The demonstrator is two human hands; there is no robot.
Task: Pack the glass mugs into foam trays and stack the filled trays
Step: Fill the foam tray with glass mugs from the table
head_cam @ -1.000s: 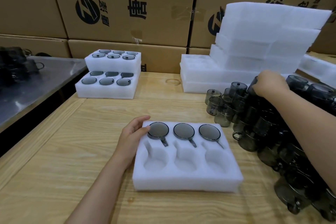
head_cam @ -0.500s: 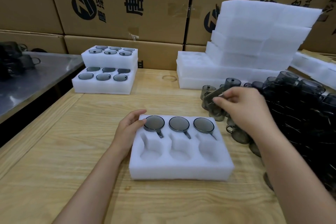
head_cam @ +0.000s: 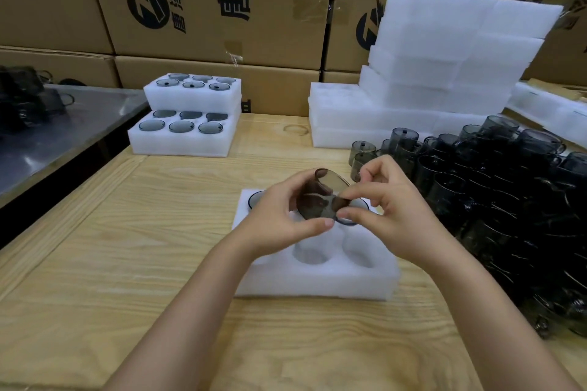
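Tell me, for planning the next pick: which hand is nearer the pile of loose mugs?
Right. Both hold one mug over the foam tray, but the right hand is next to the pile of loose mugs; the left hand is on the mug's far side.

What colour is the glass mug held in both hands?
The mug is smoky grey-brown and see-through; best seen in the head view, against the white foam tray.

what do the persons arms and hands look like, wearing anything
Both are bare: the left hand and right hand have no gloves, and no rings show on the fingers in view. The left forearm and right forearm show no sleeve, watch or bracelet up to the frame edge. The visible nails are short and unpainted.
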